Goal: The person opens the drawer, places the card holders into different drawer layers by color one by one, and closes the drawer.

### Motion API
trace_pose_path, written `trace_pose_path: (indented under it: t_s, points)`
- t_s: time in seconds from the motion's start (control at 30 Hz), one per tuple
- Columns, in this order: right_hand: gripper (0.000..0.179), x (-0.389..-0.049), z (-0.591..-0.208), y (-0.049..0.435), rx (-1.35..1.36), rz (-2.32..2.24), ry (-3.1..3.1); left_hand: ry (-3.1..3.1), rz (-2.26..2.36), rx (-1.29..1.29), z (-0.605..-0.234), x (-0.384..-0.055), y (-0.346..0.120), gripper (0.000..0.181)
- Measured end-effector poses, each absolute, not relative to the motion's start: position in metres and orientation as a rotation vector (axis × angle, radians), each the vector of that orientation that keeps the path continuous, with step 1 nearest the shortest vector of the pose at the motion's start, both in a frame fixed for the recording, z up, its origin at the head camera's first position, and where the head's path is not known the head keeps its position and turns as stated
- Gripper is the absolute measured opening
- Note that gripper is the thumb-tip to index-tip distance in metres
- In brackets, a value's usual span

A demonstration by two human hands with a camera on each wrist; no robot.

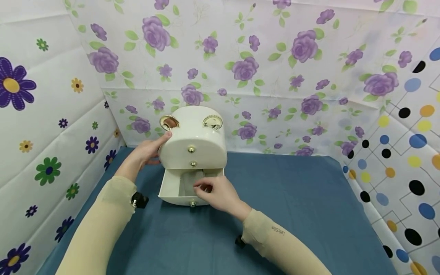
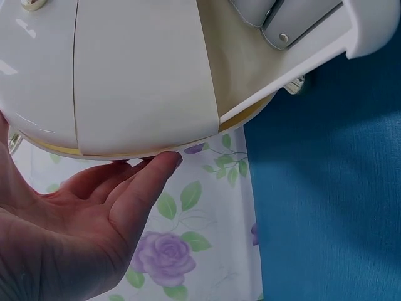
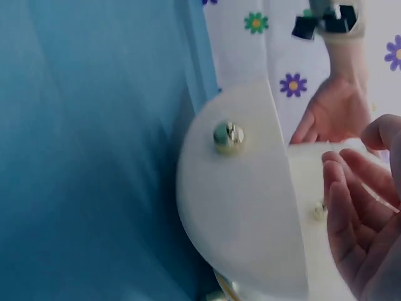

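Observation:
A white rounded drawer box (image 1: 194,152) with gold ear-shaped rings and small gold knobs stands on the table. Its bottom drawer (image 1: 170,187) is pulled out. In it lies a grey, stitched, leather-like piece (image 2: 304,25) with a metal stud, partly covered by my right hand in the head view. My right hand (image 1: 220,194) hovers over the drawer, fingers loosely bent, thumb near the index finger, nothing visible between them. With nearly straight fingers, my left hand (image 1: 148,151) rests against the box's left side, its thumb up near the left ring.
A blue cloth (image 1: 292,206) covers the table. Behind it hangs a white sheet with purple roses (image 1: 245,68); patterned sheets also close off the left and right sides. Dark wrist cameras (image 1: 139,199) sit below both forearms.

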State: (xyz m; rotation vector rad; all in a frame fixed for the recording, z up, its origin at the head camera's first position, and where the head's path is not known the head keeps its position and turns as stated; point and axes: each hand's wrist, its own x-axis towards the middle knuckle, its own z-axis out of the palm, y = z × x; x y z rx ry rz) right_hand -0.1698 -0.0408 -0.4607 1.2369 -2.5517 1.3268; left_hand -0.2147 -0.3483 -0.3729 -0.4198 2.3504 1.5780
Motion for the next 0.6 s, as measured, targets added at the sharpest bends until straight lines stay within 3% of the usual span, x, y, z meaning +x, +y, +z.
trace_pose_path:
  t_s: [0.6]
  points:
    - [0.030, -0.148, -0.482, -0.045, 1.060, 2.095, -2.978, 2.342, 1.600, -0.426, -0.372, -0.212, -0.347, 0.129]
